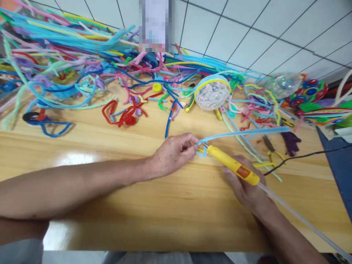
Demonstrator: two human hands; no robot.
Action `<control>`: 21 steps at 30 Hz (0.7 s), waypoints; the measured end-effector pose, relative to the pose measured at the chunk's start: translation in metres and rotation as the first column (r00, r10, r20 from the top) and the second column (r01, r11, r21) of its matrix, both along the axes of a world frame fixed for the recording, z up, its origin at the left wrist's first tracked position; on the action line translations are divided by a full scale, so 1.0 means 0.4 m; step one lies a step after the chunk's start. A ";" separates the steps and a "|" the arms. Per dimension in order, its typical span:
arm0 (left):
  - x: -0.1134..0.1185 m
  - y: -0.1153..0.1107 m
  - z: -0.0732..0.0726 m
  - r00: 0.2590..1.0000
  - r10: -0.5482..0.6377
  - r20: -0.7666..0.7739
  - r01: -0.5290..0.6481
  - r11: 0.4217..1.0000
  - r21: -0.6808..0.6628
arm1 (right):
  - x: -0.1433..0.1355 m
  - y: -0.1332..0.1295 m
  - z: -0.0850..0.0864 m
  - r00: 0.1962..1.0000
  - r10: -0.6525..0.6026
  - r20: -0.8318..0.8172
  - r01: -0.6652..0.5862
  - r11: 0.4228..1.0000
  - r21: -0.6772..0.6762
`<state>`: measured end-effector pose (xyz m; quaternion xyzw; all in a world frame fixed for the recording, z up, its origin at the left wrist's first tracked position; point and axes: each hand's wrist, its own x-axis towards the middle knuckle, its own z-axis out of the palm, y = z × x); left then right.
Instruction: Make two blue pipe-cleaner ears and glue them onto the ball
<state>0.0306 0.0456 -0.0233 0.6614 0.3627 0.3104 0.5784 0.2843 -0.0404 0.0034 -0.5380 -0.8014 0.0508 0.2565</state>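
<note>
Two hands [172,156] [247,190], one glue gun [231,164]

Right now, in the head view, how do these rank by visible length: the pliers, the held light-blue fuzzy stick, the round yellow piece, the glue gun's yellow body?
1. Light-blue fuzzy stick
2. Glue gun, yellow body only
3. Pliers
4. Round yellow piece; it lies farther back, so may look smaller.

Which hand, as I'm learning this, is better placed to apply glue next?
Right hand, probably: it holds the yellow glue gun, nozzle at the blue stem; the left hand pinches that stem.
</note>
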 end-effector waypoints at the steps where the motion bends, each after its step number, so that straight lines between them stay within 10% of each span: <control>1: 0.000 0.000 0.000 1.000 0.000 0.006 0.000 1.000 0.002 | 0.002 0.000 -0.001 1.000 -0.006 0.000 0.006 1.000 0.006; 21: -0.002 -0.001 0.000 1.000 -0.002 0.016 0.002 1.000 -0.007 | 0.003 -0.005 0.007 0.999 -0.050 0.015 0.050 0.999 -0.011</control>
